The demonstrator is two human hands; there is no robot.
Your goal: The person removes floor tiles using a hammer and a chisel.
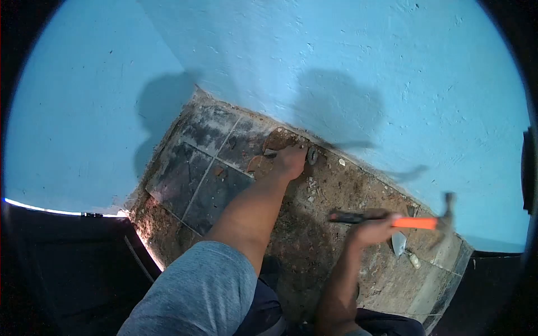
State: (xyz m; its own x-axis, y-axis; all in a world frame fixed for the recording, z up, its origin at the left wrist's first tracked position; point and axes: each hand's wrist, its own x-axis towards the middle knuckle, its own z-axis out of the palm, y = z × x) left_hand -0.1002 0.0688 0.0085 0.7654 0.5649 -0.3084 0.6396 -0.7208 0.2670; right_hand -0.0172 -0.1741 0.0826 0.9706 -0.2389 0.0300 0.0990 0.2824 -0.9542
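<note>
My left hand (291,161) is closed around a chisel (270,152). Its flat end points left at the broken edge of the dark floor tiles (218,187), and a round grey end (312,155) sticks out on the other side of the fist. My right hand (376,228) grips a hammer (414,223) by its orange and black handle. The hammer head is raised to the right, blurred, and apart from the chisel. Below that hand a small trowel (399,244) with a pale handle lies on the dirt.
Light blue walls (358,50) meet at a corner beyond the tiles. Bare brown dirt (302,241) with loose chips and a white fragment (342,162) covers the middle of the floor. Greyish tiles (431,288) line the right edge. Dark areas border both sides.
</note>
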